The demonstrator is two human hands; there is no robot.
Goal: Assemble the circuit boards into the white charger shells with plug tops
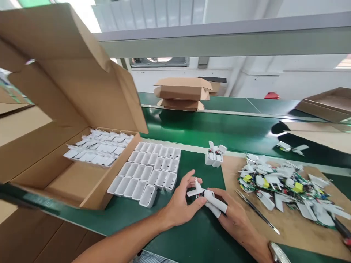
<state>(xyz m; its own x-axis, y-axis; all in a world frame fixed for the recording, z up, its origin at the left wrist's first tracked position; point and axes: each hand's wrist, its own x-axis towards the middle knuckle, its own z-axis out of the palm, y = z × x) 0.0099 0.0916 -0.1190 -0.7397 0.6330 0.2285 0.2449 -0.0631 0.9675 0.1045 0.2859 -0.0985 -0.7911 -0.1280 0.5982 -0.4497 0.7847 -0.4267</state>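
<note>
My left hand (184, 204) pinches a small white plastic assembly (197, 190) with flat blades between thumb and fingers. My right hand (236, 218), white finger cots on some of its fingers, grips the same piece from the other side. Fingers hide part of it, and a bit of dark and metallic detail shows in its middle. Left of my hands, open white plastic housings (138, 171) stand in rows on the green bench. Just beyond my hands, two white housings (214, 159) stand together with bladed parts sticking out of their tops.
A large open cardboard box (65, 186) at left holds rows of white parts (100, 146). On brown cardboard at right lie tweezers (257, 212) and a heap of white parts with circuit boards (282, 186). Behind runs a green conveyor (192, 124); folded cartons (183, 91) stand beyond.
</note>
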